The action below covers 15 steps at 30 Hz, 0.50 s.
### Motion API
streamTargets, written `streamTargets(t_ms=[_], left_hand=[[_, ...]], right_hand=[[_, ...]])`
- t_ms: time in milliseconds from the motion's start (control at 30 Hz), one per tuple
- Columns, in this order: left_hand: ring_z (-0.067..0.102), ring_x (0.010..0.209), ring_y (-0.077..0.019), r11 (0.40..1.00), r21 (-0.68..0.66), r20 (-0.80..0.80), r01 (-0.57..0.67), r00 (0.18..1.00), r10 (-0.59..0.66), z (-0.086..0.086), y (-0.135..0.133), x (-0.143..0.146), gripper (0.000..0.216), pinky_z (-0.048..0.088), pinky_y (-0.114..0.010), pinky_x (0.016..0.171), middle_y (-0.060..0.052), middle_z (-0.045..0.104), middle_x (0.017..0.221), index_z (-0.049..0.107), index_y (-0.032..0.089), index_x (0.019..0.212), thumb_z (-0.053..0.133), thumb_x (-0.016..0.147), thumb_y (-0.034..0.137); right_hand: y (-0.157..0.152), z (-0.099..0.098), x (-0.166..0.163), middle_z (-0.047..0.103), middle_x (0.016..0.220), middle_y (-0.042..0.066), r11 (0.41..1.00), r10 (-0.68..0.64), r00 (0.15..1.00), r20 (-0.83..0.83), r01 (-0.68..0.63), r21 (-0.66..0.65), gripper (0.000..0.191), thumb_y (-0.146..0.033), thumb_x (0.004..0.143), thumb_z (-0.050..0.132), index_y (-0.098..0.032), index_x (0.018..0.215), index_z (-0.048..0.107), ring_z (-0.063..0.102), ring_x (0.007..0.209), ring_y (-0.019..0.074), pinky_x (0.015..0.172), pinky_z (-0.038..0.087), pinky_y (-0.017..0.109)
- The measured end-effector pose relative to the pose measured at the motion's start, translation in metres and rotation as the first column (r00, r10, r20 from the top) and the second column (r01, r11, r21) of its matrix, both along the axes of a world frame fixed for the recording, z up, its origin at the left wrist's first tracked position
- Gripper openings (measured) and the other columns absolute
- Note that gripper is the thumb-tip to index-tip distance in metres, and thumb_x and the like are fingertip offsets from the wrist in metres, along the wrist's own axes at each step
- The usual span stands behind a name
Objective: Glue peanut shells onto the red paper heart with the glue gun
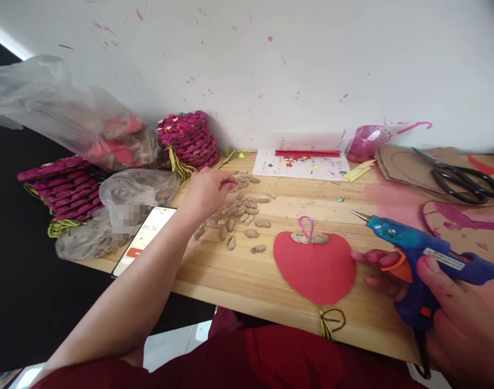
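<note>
My right hand [441, 302] grips a blue glue gun [417, 259], its nozzle pointing left above the wooden table [239, 281]. Just left of it lies a red heart-shaped paper [315, 267] with two peanut shells and a purple loop [306, 226] stuck at its top, and a yellow-green cord at its bottom tip. My left hand [206, 192] reaches over a scatter of peanut shells [242, 213], fingers pinched together at the far side of the pile; what they hold is too small to make out.
A phone [147, 237] showing a timer lies at the table's left edge beside plastic bags [121, 205]. Stacks of magenta woven pieces [188, 138] stand at the back left. Black scissors [461, 178], cardboard, a pink cup [366, 141] and a speckled paper sheet sit at the back right.
</note>
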<state>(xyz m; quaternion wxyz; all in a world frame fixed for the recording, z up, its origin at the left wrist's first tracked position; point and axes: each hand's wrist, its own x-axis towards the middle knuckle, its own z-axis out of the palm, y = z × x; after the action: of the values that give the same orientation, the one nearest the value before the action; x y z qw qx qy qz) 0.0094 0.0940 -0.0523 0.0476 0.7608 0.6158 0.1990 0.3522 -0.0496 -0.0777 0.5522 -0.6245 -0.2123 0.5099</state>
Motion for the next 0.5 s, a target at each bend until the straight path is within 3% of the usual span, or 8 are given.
streamTargets(t_ms=[133,267,500], left_hand=[[0.065,0.105,-0.0310,0.993,0.034,-0.085,0.109,0.991,-0.106,-0.007,0.027,0.024,0.024,0.046,-0.048,0.095,-0.007,0.080,0.103,0.079,0.021,0.098,0.060,0.088,0.013],[0.061,0.112,-0.0336,0.985,0.020,-0.161,0.170,0.973,-0.164,-0.018,0.050,0.034,0.020,0.043,-0.050,0.098,-0.011,0.078,0.107,0.079,0.020,0.095,0.063,0.086,0.012],[0.063,0.108,-0.0332,0.985,-0.031,-0.163,0.169,0.972,-0.172,-0.016,0.051,0.035,0.019,0.042,-0.053,0.098,-0.009,0.080,0.098,0.080,0.022,0.092,0.064,0.085,0.017]], right_hand=[[0.000,-0.001,0.001,0.082,0.100,0.008,0.997,-0.042,0.999,-0.019,0.041,-0.058,0.046,-0.056,0.045,0.095,-0.027,0.076,0.078,0.079,0.084,0.0354,0.065,0.071,0.036],[0.001,0.000,0.000,0.082,0.099,0.008,0.992,-0.084,0.994,-0.070,0.077,-0.100,0.051,-0.053,0.034,0.098,-0.026,0.072,0.077,0.079,0.083,0.0366,0.062,0.070,0.037],[-0.001,-0.001,0.000,0.081,0.102,0.007,0.992,-0.072,0.987,-0.146,0.056,-0.115,0.047,-0.034,0.036,0.096,-0.026,0.079,0.079,0.078,0.085,0.0365,0.059,0.069,0.036]])
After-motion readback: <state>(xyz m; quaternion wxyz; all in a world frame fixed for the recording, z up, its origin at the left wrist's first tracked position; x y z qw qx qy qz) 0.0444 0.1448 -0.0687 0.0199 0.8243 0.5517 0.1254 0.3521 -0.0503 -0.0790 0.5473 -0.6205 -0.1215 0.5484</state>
